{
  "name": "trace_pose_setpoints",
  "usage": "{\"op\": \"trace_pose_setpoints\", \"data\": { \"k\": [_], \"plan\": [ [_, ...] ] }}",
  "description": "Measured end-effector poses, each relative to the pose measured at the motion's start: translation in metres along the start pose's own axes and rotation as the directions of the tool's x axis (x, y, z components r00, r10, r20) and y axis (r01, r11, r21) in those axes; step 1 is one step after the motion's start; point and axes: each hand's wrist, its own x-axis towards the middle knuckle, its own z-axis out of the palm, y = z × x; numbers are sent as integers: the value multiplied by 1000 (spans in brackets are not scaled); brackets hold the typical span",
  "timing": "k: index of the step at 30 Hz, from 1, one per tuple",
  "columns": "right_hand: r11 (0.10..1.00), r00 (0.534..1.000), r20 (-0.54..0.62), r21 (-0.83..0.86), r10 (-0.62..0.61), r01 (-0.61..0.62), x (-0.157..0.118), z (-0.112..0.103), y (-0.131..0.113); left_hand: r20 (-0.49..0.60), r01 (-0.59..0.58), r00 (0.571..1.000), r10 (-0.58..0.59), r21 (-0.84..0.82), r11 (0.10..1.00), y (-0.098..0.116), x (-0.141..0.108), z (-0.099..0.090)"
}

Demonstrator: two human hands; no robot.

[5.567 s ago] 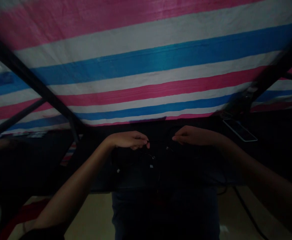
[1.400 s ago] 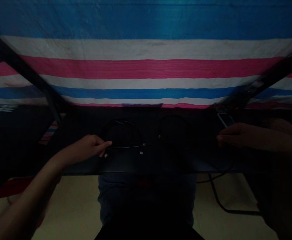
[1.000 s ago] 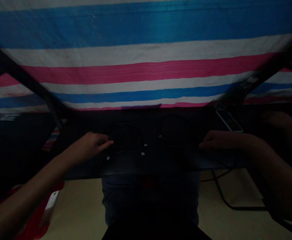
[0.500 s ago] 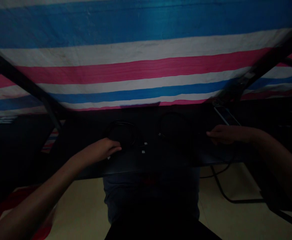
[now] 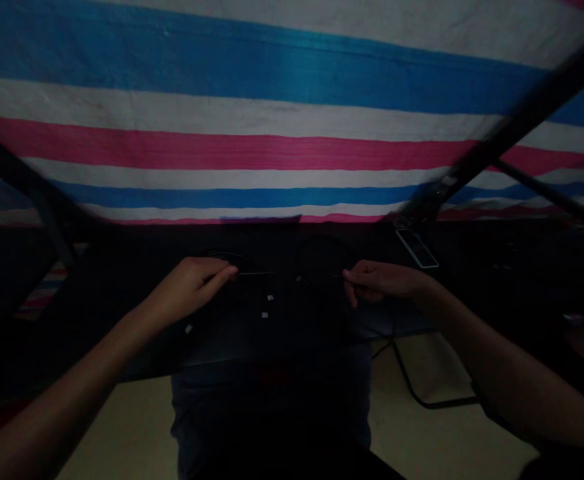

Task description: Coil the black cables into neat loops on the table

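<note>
In the dim head view, my left hand (image 5: pixel 199 283) is closed in a pinch over the dark table. A thin pale strand (image 5: pixel 257 273) sticks out from its fingertips to the right; its exact kind is too dark to tell. My right hand (image 5: pixel 379 280) faces it, thumb and forefinger pressed together. What sits in that pinch is too faint to make out. Beside my left hand lies a coiled black cable (image 5: pixel 227 253), partly hidden by the hand. Another black cable loop (image 5: pixel 322 240) lies between the hands, with a small light tip (image 5: pixel 299 279) near it.
Small white pieces (image 5: pixel 271 298) lie near the table's front edge (image 5: pixel 222 360). A phone-like device (image 5: pixel 417 248) rests behind my right hand. A striped sheet (image 5: pixel 272 153) rises at the back, between dark slanted bars (image 5: pixel 512 133). A black cable hangs below the table edge.
My right hand has moved left, closer to my left hand. My left hand has lifted slightly, and the pale strand now shows at its fingertips. The view has shifted and tilted.
</note>
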Motion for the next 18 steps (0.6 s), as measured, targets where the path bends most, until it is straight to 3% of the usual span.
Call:
{"op": "trace_pose_setpoints", "data": {
  "k": [2,5,9,13,16,18],
  "plan": [
    [987,997,57,-151,60,-51,3,9,-11,-67,-3,998,3,13,1000,6,-1,-9],
    [881,976,25,-434,218,-186,11,26,-18,-83,8,997,-2,75,997,18,-4,-17],
    [738,944,-58,-608,326,-292,35,60,-3,-40,9,999,-1,207,978,37,4,-10],
    [754,958,-95,-597,270,-272,49,76,23,8,52,998,-56,285,957,40,21,-4],
    [868,971,-105,-435,215,-239,31,61,33,51,75,995,-90,250,965,26,21,-10],
    [924,970,-185,-320,157,-211,7,43,30,94,118,986,-135,162,980,12,15,-15]
  ]
}}
